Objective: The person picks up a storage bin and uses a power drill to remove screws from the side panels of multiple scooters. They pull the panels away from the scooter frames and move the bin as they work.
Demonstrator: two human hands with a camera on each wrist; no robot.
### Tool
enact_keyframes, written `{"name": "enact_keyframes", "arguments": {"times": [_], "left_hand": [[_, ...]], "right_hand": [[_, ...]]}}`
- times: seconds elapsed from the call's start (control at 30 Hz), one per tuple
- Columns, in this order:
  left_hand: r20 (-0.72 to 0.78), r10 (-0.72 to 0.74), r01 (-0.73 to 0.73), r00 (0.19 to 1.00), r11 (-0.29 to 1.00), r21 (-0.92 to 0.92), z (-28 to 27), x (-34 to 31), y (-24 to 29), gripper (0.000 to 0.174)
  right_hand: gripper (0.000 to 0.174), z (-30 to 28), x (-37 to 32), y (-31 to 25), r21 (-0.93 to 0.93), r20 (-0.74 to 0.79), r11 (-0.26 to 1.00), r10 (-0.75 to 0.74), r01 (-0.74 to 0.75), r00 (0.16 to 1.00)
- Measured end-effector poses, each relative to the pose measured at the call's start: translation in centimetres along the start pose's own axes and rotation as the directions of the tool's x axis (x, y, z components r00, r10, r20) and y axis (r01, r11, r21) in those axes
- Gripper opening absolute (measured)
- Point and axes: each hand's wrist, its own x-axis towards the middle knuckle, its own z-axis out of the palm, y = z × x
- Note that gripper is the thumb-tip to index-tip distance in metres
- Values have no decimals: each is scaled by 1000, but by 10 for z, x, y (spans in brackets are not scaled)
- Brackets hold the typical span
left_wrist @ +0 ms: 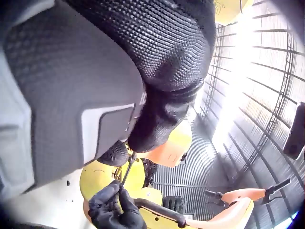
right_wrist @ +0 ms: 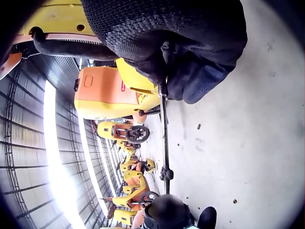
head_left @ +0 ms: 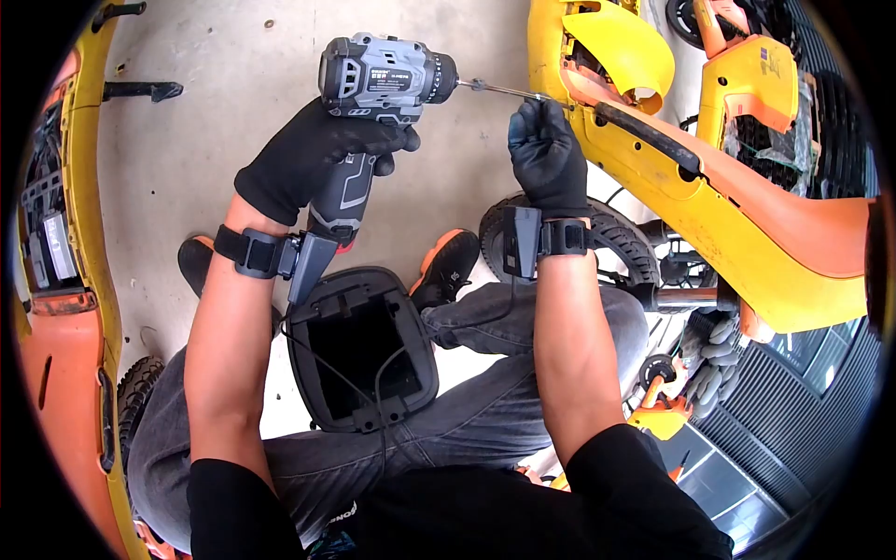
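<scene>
My gloved left hand (head_left: 303, 154) grips the handle of a grey and black cordless drill (head_left: 387, 75), its chuck pointing right. A long thin metal driver bit (head_left: 509, 91) sticks out of the chuck, with a small collar partway along. The gloved right hand (head_left: 551, 159) pinches the far end of the bit with thumb and fingertips; in the right wrist view the bit's shaft (right_wrist: 165, 129) runs straight from those fingers to the chuck. The fingers hide the bit's tip. Just beyond them lies a yellow and orange scooter body (head_left: 672, 196).
A dark plastic tray-like part (head_left: 425, 364) sits between the person's legs, with a cable across it. Another scooter body (head_left: 70, 345) stands along the left. A tyre (head_left: 611, 229) lies under the right forearm. Several more scooters (right_wrist: 131, 191) stand farther off.
</scene>
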Motion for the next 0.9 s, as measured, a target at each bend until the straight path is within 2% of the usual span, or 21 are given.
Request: {"name": "enact_keyframes", "arguments": {"times": [0.03, 0.1, 0.13, 0.2, 0.23, 0.33, 0.47, 0.53, 0.6, 0.63, 0.7, 0.77, 0.8, 0.87, 0.9], "left_hand": [[-1, 0, 0, 1000, 1000, 0, 0, -1, 0, 29], [19, -6, 5, 1000, 1000, 13, -1, -2, -3, 26], [20, -6, 5, 1000, 1000, 14, -2, -2, -9, 26], [120, 120, -126, 985, 991, 40, -4, -3, -23, 27], [121, 119, -125, 985, 991, 41, -2, -3, -27, 27], [46, -73, 84, 996, 945, -316, 9, -6, -33, 31], [34, -57, 65, 998, 950, -304, 13, -8, -30, 31], [3, -40, 39, 999, 970, -239, 15, -9, -24, 32], [-7, -51, 48, 999, 973, -225, 13, -8, -25, 33], [-19, -63, 58, 998, 976, -211, 12, -7, -26, 33], [-28, -61, 54, 998, 977, -208, 11, -7, -27, 32], [-41, -58, 49, 997, 977, -207, 9, -5, -27, 32], [-27, -44, 38, 999, 981, -190, 6, -4, -27, 30], [-17, -32, 29, 999, 984, -174, 4, -4, -26, 29], [-19, -26, 22, 999, 983, -182, 4, -2, -23, 27]], "right_hand": [[22, -2, 2, 0, 1, 1, 1000, 1, -1, 1000], [22, -5, 6, -1, 179, -95, 980, 111, -92, 989], [22, -5, 5, -1, 180, -96, 979, 110, -91, 989], [22, -6, 5, 0, 159, -151, 982, 125, -101, 981], [22, -7, 6, 1, 161, -151, 982, 124, -99, 981], [23, -9, 5, 3, 88, -145, 994, 77, -65, 986], [23, -24, 4, 13, -81, -52, 997, -4, 0, 999], [25, -18, 2, 12, -148, 0, 988, -39, 38, 999], [28, -6, -18, 8, -300, -107, 948, 75, -104, 991], [28, 10, -31, 4, -301, -105, 948, 74, -103, 992], [25, 49, -62, -7, -366, -313, 866, 231, -342, 921], [30, 75, -95, -20, -635, -237, 674, 294, -376, 926], [30, 77, -109, -21, -638, -233, 672, 296, -375, 926], [35, 78, -129, -23, -666, -173, 616, 421, -420, 890], [35, 76, -130, -24, -666, -167, 618, 422, -418, 891]]}}
